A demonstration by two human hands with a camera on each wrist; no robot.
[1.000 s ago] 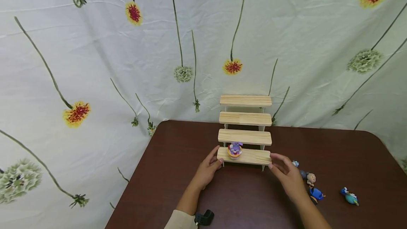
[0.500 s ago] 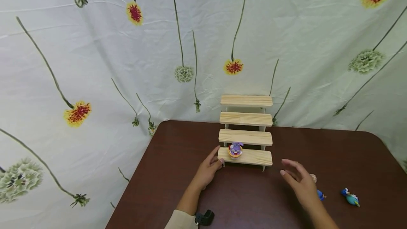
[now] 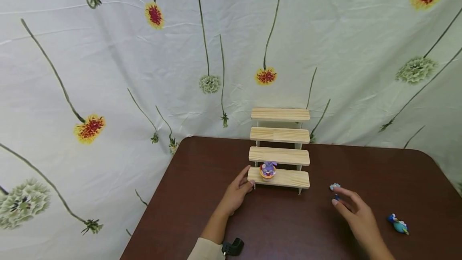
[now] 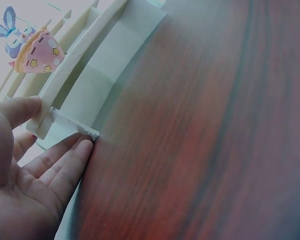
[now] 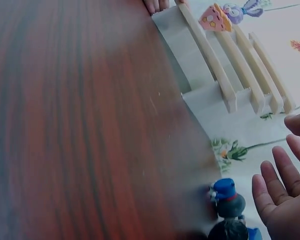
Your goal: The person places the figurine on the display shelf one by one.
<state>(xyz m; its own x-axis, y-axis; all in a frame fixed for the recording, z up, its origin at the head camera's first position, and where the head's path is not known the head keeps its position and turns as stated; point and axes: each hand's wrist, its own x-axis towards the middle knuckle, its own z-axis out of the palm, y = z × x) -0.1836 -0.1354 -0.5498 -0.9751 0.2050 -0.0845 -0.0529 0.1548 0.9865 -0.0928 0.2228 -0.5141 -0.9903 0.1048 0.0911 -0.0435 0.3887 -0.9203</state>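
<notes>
A four-tier wooden stepped shelf (image 3: 294, 177) stands on the table near the cloth. On its lowest step, left of centre, sits a purple rabbit figurine (image 3: 268, 168) in a pink star-patterned cone. My left hand (image 3: 232, 198) holds the left end of that step; in the left wrist view the thumb touches the plank (image 4: 72, 62) and the fingertips reach the leg. My right hand (image 3: 361, 216) hovers over small figurines at the right, fingers apart and nothing held. A figurine with a blue cap (image 5: 225, 189) shows beside it in the right wrist view. The hand hides part of the group.
A light-blue figurine (image 3: 334, 186) lies just beyond my right fingertips. Further right lies a blue and teal figurine (image 3: 398, 224). Behind the dark brown table (image 3: 202, 163) hangs a flower-patterned cloth (image 3: 173, 59).
My right hand has let go of the shelf's right end and moved right and slightly toward me, over the figurines. My left hand stays at the shelf's left end.
</notes>
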